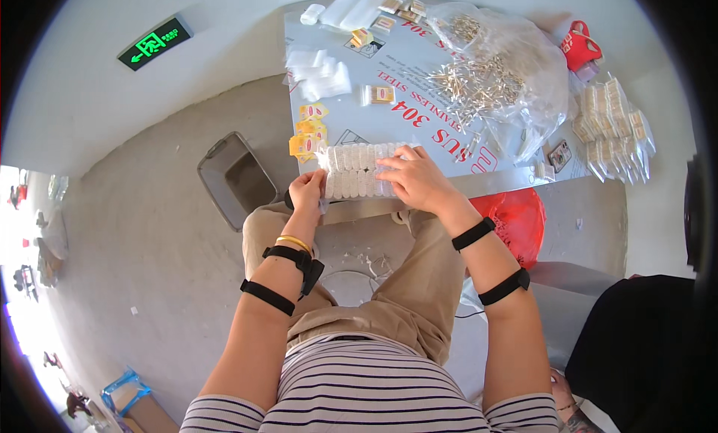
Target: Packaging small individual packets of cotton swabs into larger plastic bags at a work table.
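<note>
A flat clear bag packed with rows of small white pieces (357, 171) lies at the near edge of the metal table (419, 96). My left hand (307, 191) pinches its left end. My right hand (415, 180) rests on its right end with fingers curled over the plastic. Both forearms carry black straps, and a gold bangle sits on the left wrist. Small yellow and orange packets (308, 130) lie just beyond the bag.
A large clear bag of loose small sticks (486, 78) fills the table's far right. Stacked filled packets (613, 126) sit right of it. Empty clear bags (320, 68) lie far left. A grey bin (235, 180) stands on the floor left; a red bag (516, 216) hangs under the table.
</note>
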{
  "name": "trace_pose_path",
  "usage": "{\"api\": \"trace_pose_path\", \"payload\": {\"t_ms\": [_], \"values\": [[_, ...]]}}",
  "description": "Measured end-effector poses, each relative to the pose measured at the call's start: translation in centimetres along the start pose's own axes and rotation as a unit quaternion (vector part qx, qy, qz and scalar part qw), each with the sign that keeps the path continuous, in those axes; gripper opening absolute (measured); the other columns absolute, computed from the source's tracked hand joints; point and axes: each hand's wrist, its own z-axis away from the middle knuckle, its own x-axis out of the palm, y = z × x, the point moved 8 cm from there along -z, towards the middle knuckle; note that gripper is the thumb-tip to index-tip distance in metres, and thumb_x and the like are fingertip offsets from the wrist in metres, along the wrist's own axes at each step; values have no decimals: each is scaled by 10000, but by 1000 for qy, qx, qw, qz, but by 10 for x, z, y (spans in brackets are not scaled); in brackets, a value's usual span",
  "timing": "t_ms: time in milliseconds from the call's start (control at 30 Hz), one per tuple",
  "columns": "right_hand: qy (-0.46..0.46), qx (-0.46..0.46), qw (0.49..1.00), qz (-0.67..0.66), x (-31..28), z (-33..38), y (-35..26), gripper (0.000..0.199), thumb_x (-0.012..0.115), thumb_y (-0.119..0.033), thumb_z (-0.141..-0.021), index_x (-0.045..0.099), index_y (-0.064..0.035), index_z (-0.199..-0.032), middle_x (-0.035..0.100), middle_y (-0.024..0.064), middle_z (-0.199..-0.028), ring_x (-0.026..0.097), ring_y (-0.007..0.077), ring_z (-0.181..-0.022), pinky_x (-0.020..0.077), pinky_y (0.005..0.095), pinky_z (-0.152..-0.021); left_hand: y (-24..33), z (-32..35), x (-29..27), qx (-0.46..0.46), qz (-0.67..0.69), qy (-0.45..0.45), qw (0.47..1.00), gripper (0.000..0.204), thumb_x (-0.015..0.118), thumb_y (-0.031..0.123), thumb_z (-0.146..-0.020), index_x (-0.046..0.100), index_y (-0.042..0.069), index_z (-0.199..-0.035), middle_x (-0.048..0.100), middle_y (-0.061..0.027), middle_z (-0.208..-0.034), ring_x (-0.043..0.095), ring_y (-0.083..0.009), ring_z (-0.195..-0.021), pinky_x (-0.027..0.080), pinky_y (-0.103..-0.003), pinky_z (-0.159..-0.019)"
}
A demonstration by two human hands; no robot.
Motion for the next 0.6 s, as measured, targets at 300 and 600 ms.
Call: {"api": "trace_pose_path", "payload": {"t_ms": [300, 600], "values": [[-35, -19, 999, 35, 8, -14, -14, 233, 622, -103, -740, 741, -153, -934, 642, -11, -1162, 507, 208, -1058, 401, 369, -923, 0, 1, 2, 6, 19, -3, 1000, 153, 679, 123, -868, 673, -16, -804, 608, 5, -658, 464, -57, -521, 340, -217, -477], [-24, -29, 999, 26, 9, -25, -21, 229, 628, -99, -730, 740, -165, -918, 642, 4, -1147, 508, 214, -1062, 403, 376, -924, -3, -2, 1, 11, 16, -8, 1000, 157, 676, 126, -869, 676, -21, -816, 607, 6, -662, 465, -59, -531, 352, -222, -487]]}}
